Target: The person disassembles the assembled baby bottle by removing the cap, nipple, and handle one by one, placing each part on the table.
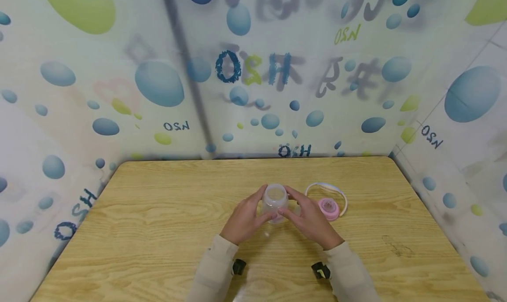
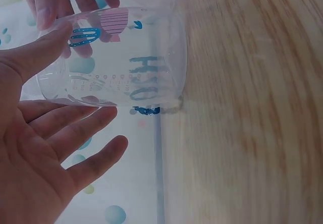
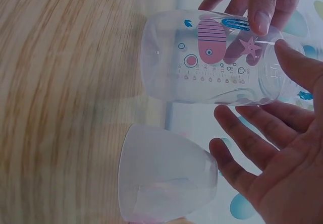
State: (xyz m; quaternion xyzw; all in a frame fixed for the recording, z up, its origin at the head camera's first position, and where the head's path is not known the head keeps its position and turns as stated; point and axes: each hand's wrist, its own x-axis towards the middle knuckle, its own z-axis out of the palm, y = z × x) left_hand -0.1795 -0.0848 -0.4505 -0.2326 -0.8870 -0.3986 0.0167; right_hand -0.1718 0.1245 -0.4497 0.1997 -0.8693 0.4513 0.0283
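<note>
A clear baby bottle (image 1: pixel 275 200) with no top on it stands upright at the tabletop, between both hands. Pink and blue sea-animal prints and a measuring scale mark its side in the right wrist view. My left hand (image 1: pixel 244 218) holds its left side, thumb in front and fingers toward the back. From the other side my right hand (image 1: pixel 310 216) holds it likewise, with some fingers spread off the wall. Beside the bottle, near the right fingers, a translucent dome cap (image 3: pixel 166 176) rests on the table. It is mostly hidden behind the right hand in the head view.
Right of the hands lies a pink ring with a clear centre (image 1: pixel 328 208), with a pale curved strap (image 1: pixel 332 187) around it. The wooden table (image 1: pixel 166 205) meets a wall (image 1: pixel 253 104) printed with bubbles at its back edge.
</note>
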